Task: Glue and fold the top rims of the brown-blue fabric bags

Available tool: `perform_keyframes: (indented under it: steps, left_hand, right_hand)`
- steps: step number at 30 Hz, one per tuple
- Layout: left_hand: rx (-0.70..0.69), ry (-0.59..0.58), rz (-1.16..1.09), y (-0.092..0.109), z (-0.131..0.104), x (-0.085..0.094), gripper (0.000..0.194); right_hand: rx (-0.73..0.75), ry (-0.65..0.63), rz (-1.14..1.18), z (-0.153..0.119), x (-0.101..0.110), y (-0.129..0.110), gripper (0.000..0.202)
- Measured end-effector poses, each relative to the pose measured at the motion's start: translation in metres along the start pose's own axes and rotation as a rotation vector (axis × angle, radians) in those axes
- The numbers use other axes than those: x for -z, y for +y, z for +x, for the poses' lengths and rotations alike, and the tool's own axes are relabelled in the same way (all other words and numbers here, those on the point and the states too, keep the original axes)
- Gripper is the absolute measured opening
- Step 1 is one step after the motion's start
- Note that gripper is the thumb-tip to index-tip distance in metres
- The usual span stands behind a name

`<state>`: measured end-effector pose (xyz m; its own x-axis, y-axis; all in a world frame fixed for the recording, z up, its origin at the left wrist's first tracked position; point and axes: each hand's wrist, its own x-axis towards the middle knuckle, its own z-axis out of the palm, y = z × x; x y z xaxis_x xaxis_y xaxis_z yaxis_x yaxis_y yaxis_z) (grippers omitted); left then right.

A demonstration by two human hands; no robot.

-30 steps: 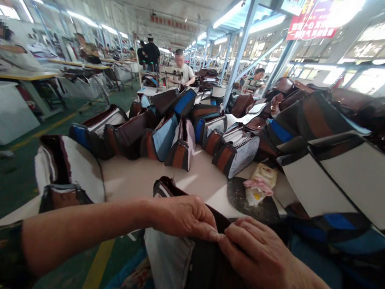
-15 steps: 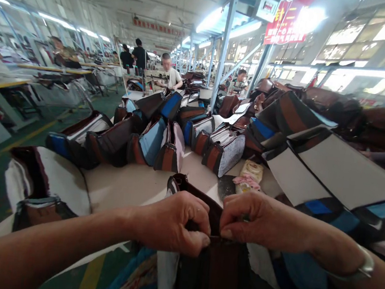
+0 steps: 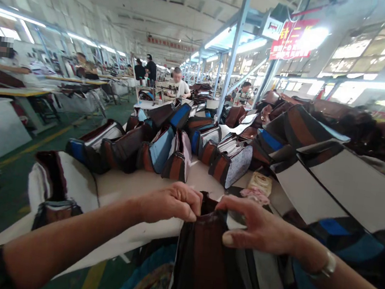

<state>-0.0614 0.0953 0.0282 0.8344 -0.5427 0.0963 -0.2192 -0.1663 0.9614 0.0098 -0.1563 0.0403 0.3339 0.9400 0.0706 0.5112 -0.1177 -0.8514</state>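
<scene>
An unfinished bag [image 3: 209, 258] stands upright in front of me, dark with a brown stripe down its end panel. Its opening is at the top. My left hand [image 3: 172, 202] has thumb and fingers pinched on the left part of its top edge. On the right of that edge, my right hand [image 3: 256, 223] touches the rim with its forefinger. The thumb is spread well below, beside the bag's side, leaving a gap. The other right fingers are partly hidden behind the hand. A metal bracelet [image 3: 329, 264] circles the right wrist.
Several similar bags [image 3: 155, 152] line the far side of the pale table [image 3: 121, 192]. One white-sided bag [image 3: 79, 175] stands left. Large pale panels [image 3: 351, 181] lie stacked right, near a yellow packet [image 3: 260, 184]. Co-workers [image 3: 178, 85] sit or stand farther back.
My right thumb has come away from the bag's edge and the right hand has spread. The left hand stays pinched on the rim. The bag appears more upright, and the view has shifted.
</scene>
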Motion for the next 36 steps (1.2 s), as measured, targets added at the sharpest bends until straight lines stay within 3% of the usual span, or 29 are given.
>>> perform_keyframes:
  steps: [4,9,13,17,23,31,36]
  left_hand:
    - [0.105,0.003,-0.056,0.005,-0.019,0.01,0.021]
    - [0.263,0.017,0.205,0.033,-0.033,0.001,0.035]
    - [0.286,0.025,0.151,0.028,-0.037,-0.007,0.032]
    - [0.323,0.012,-0.042,0.016,-0.039,-0.007,0.031]
    - [0.402,0.147,-0.043,0.017,-0.037,-0.017,0.048]
    - [0.433,0.242,-0.038,0.014,-0.036,-0.024,0.012]
    - [0.353,0.219,0.071,0.016,-0.035,-0.027,0.013]
  right_hand:
    - [0.02,0.023,0.15,0.018,-0.023,0.016,0.038]
    - [0.005,0.051,0.197,0.035,-0.047,0.008,0.044]
    - [0.015,0.022,0.217,0.041,-0.046,0.009,0.049]
    - [0.071,-0.059,0.333,0.041,-0.039,0.012,0.037]
    - [0.079,-0.133,0.493,0.041,-0.039,0.019,0.025]
    - [0.065,-0.049,0.329,0.037,-0.043,0.019,0.021]
    - [0.028,0.044,0.269,0.035,-0.044,0.013,0.031]
